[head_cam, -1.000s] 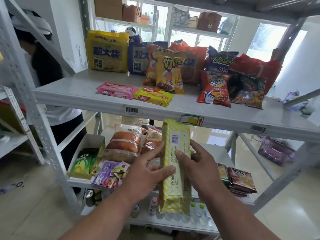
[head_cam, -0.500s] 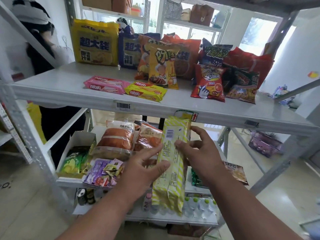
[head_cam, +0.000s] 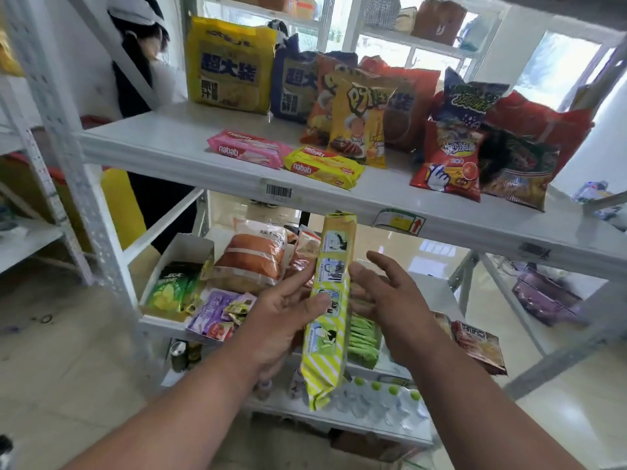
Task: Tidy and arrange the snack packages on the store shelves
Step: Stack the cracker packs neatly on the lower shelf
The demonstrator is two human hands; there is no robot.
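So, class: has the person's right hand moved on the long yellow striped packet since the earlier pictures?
Yes. The right hand has come off the yellow striped packet and now sits open beside it, to its right; the left hand alone holds it, below the upper shelf edge.

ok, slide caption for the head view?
Left hand grips a long yellow-green snack pack upright below the top shelf; right hand open beside it.

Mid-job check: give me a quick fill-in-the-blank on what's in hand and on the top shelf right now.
1. The long yellow-green striped package is gripped by the ____ hand.
2. The right hand is open and holds ____.
3. On the top shelf, the pink nabati pack lies to the ____ of the yellow nabati pack.

Missing words: left; nothing; left
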